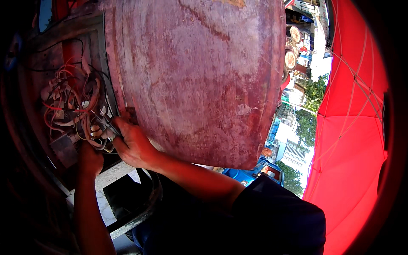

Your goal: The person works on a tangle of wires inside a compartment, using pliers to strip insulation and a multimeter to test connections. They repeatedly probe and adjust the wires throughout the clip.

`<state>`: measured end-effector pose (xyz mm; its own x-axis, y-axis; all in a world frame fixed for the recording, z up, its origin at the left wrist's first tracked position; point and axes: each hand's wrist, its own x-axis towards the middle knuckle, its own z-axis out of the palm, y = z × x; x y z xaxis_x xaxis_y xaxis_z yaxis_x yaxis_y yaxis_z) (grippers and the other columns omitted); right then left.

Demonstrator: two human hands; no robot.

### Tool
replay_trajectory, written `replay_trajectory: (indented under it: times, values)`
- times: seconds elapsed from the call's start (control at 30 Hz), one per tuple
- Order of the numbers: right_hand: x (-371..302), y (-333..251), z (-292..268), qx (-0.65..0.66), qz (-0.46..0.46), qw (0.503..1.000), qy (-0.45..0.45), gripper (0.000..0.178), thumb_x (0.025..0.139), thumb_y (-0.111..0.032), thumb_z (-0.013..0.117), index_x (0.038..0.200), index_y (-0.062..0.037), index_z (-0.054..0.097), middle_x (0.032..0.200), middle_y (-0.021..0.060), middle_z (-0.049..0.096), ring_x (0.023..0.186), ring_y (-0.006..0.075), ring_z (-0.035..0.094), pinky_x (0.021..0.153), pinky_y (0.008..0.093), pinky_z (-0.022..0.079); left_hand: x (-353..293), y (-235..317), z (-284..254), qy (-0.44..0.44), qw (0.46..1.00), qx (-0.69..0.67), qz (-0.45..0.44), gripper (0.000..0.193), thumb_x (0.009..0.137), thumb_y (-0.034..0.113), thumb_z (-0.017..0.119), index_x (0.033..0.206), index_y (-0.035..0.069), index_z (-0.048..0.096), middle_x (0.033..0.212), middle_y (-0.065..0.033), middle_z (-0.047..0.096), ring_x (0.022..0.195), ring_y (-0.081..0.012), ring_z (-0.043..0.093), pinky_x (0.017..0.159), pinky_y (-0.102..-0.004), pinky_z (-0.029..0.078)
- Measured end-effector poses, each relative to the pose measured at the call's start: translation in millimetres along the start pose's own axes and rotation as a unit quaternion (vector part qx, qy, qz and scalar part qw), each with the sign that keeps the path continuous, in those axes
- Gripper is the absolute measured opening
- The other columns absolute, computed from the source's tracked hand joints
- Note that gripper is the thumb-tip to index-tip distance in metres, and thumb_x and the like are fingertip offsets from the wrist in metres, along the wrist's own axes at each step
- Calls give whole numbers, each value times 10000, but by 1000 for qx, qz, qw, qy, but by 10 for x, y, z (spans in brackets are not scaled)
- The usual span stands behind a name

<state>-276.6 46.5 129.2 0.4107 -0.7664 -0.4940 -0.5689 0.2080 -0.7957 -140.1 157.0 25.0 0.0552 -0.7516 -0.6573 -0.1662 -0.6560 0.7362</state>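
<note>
A tangled bundle of wires, red, white and dark with pale connectors, hangs in an open recess on the left. My right hand is closed at the bundle's right edge. From its thumb and fingers a slim grey metal tool points up and left into the wires; its exact kind is hard to make out. Below the bundle, my left hand reaches up in shadow, its fingers hidden by darkness and wires. Beside it sits a grey boxy part.
A large worn reddish panel rises just right of the recess. The recess has a dark frame. Below my hands lies a pale metal edge. At right are a red canopy, trees and a blue vehicle.
</note>
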Motion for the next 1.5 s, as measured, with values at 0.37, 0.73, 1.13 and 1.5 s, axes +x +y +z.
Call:
replay_trajectory:
  times: [0.37, 0.73, 1.13, 1.5]
  values:
    - [4, -188, 71, -92, -2, 996, -18, 254, 762, 7, 589, 1013, -8, 551, 964, 170, 609, 869, 268, 608, 771, 369, 470, 13, -140, 83, -1, 996, -86, 20, 507, 805, -47, 557, 1285, 45, 425, 1153, -163, 607, 1087, -295, 595, 913, -377, 461]
    - [21, 136, 373, -185, -41, 982, -19, 328, 701, -47, 710, 935, -13, 483, 811, 204, 554, 767, 399, 569, 640, 440, 460, 37, -250, -71, -23, 996, 86, -26, 384, 809, 73, 588, 1180, 13, 512, 1116, -261, 601, 1066, -425, 561, 873, -483, 466]
    - [9, 176, 355, -160, -59, 985, -20, 300, 713, -8, 662, 956, -10, 487, 837, 204, 541, 773, 399, 569, 637, 432, 451, -54, -320, 13, -138, 977, 142, -81, 378, 856, 122, 536, 1214, 6, 499, 1013, -259, 631, 947, -422, 612, 811, -488, 492]
    - [-1, 200, 399, -2, 42, 998, -44, 222, 713, 42, 598, 889, -53, 503, 798, 121, 530, 715, 258, 523, 635, 362, 431, -42, 308, -65, -223, 939, 250, -75, 220, 772, 79, 540, 933, -8, 661, 912, -220, 668, 853, -378, 657, 714, -461, 521]
